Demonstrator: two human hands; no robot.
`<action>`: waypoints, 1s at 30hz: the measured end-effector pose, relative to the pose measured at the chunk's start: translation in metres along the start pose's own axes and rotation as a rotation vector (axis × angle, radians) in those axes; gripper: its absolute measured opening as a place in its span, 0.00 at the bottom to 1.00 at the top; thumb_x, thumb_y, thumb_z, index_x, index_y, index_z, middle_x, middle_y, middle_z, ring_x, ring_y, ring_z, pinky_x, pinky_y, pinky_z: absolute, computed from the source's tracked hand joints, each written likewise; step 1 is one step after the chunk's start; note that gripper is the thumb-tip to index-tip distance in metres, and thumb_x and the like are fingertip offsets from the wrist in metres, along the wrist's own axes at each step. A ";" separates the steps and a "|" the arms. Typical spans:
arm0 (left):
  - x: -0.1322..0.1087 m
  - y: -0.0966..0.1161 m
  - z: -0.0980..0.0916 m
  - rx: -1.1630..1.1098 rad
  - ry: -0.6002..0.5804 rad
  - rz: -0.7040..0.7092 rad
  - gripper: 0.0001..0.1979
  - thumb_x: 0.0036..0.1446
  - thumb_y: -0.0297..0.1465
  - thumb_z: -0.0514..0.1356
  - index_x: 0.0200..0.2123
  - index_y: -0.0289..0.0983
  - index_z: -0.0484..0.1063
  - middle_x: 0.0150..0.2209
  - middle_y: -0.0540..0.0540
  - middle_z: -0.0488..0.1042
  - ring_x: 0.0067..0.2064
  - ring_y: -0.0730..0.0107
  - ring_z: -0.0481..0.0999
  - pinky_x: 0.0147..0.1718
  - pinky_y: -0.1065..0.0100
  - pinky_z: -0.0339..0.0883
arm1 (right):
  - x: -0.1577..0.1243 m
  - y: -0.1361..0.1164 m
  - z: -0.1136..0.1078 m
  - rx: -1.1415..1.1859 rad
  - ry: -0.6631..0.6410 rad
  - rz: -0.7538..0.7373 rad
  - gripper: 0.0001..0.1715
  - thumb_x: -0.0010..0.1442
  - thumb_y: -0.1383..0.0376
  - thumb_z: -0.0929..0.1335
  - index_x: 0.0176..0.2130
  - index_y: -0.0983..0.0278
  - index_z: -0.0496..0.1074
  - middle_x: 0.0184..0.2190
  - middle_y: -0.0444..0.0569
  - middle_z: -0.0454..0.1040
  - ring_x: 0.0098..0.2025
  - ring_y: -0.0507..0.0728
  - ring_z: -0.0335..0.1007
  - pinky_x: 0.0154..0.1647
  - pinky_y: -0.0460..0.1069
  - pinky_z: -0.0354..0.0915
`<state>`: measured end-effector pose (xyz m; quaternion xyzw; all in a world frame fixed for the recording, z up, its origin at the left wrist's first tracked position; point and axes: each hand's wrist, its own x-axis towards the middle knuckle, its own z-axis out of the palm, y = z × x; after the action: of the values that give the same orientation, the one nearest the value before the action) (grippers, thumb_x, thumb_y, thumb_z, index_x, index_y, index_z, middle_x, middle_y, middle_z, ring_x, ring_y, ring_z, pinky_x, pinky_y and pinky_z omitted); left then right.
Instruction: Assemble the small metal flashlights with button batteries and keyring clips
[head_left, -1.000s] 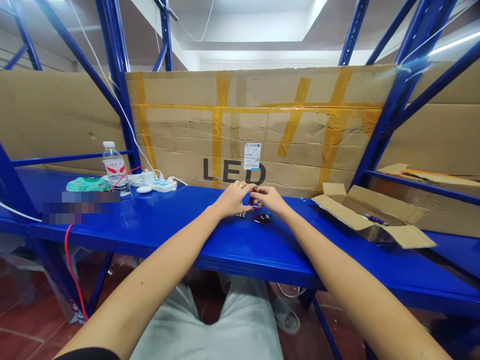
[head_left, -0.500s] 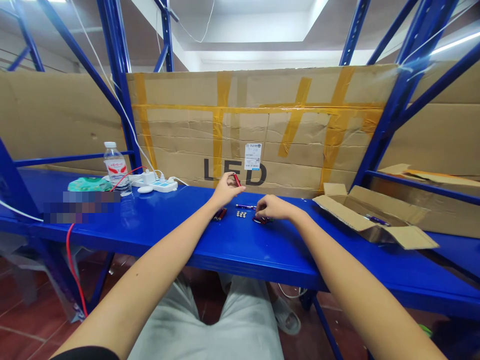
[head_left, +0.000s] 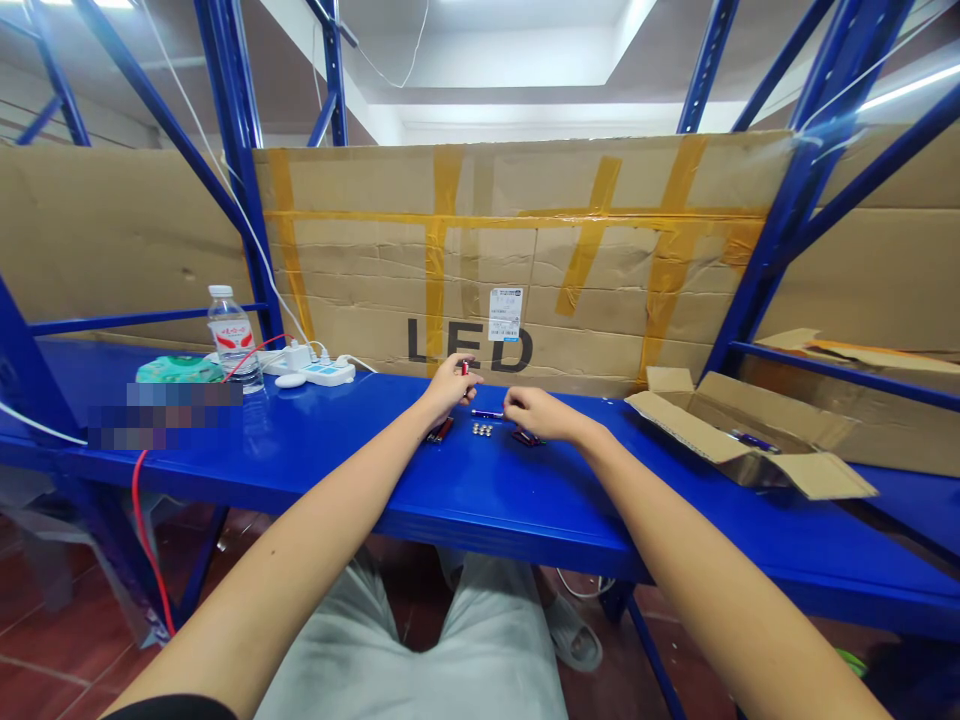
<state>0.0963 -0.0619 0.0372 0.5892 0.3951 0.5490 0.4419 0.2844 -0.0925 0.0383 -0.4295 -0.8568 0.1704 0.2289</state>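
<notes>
Blue steel shelf (head_left: 315, 470): we are working at its middle. Our left hand (head_left: 448, 385) is pinching a small red cylinder (head_left: 465, 367) just above the deck. Our right hand (head_left: 536, 412) is curling downward over dark red pieces (head_left: 527, 437); we cannot tell its grip. A purple stick (head_left: 486, 414) and silver button cells (head_left: 482, 430) are lying between them. A taped cardboard wall (head_left: 600, 280) is closing off the back. An open carton (head_left: 750, 445) is sitting to the right, a power strip (head_left: 322, 373) and bottle (head_left: 231, 335) to the left. Bare deck is running to the front edge.
</notes>
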 end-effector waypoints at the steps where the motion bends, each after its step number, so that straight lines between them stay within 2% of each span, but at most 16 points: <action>1: -0.001 0.001 0.001 0.027 -0.023 -0.015 0.24 0.51 0.19 0.57 0.53 0.36 0.64 0.30 0.50 0.72 0.19 0.81 0.64 0.16 0.76 0.50 | 0.001 0.002 0.000 0.097 0.025 0.004 0.04 0.59 0.66 0.61 0.34 0.64 0.65 0.29 0.47 0.76 0.26 0.51 0.68 0.27 0.45 0.60; 4: -0.004 0.002 0.004 0.106 -0.153 -0.006 0.17 0.55 0.23 0.54 0.49 0.35 0.68 0.29 0.50 0.71 0.18 0.82 0.59 0.16 0.75 0.48 | 0.005 0.008 0.004 0.262 0.090 0.018 0.05 0.64 0.64 0.58 0.40 0.62 0.59 0.28 0.45 0.73 0.24 0.51 0.66 0.25 0.45 0.61; 7: -0.006 0.000 0.008 0.166 -0.287 0.019 0.14 0.58 0.24 0.52 0.46 0.34 0.70 0.27 0.51 0.70 0.18 0.80 0.59 0.16 0.74 0.48 | 0.009 0.013 0.007 0.181 0.261 -0.044 0.08 0.64 0.64 0.57 0.43 0.63 0.60 0.27 0.44 0.71 0.25 0.52 0.65 0.30 0.47 0.63; 9: -0.006 -0.002 0.011 0.188 -0.331 0.028 0.14 0.59 0.24 0.51 0.46 0.33 0.71 0.25 0.51 0.69 0.18 0.80 0.58 0.18 0.73 0.49 | 0.012 0.015 0.009 0.114 0.352 -0.079 0.13 0.65 0.65 0.57 0.48 0.64 0.60 0.32 0.48 0.73 0.31 0.54 0.68 0.36 0.50 0.65; 12: -0.007 -0.004 0.015 0.195 -0.335 0.065 0.13 0.58 0.25 0.52 0.45 0.32 0.70 0.23 0.52 0.69 0.20 0.79 0.59 0.22 0.73 0.52 | 0.016 0.017 0.010 0.060 0.429 -0.105 0.18 0.65 0.66 0.56 0.53 0.66 0.61 0.45 0.58 0.74 0.45 0.58 0.70 0.48 0.54 0.64; 15: -0.006 -0.007 0.016 0.198 -0.336 0.109 0.13 0.57 0.25 0.54 0.46 0.32 0.68 0.22 0.53 0.70 0.21 0.78 0.60 0.24 0.72 0.54 | 0.018 0.019 0.011 0.036 0.429 -0.116 0.16 0.66 0.65 0.56 0.50 0.66 0.65 0.50 0.61 0.73 0.52 0.60 0.69 0.52 0.55 0.62; 19: -0.005 -0.010 0.016 0.215 -0.326 0.177 0.14 0.56 0.26 0.56 0.47 0.32 0.67 0.22 0.52 0.70 0.23 0.76 0.63 0.26 0.71 0.55 | 0.019 0.022 0.015 0.019 0.437 -0.105 0.14 0.66 0.65 0.57 0.48 0.65 0.64 0.45 0.59 0.75 0.46 0.60 0.71 0.47 0.54 0.64; 24: -0.006 -0.013 0.017 0.230 -0.312 0.223 0.19 0.57 0.24 0.54 0.53 0.32 0.62 0.22 0.55 0.70 0.24 0.76 0.64 0.27 0.71 0.55 | 0.018 0.021 0.017 0.000 0.427 -0.088 0.14 0.65 0.66 0.56 0.48 0.66 0.62 0.41 0.58 0.75 0.41 0.59 0.71 0.42 0.53 0.64; 30: -0.008 -0.013 0.021 0.222 -0.293 0.231 0.19 0.55 0.25 0.57 0.52 0.34 0.62 0.20 0.57 0.67 0.24 0.75 0.66 0.28 0.72 0.56 | 0.016 0.014 0.018 -0.013 0.397 -0.062 0.16 0.65 0.67 0.56 0.50 0.67 0.61 0.41 0.60 0.75 0.41 0.60 0.71 0.43 0.53 0.64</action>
<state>0.1166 -0.0677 0.0219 0.7489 0.3148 0.4577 0.3613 0.2755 -0.0733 0.0203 -0.4294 -0.8087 0.0698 0.3959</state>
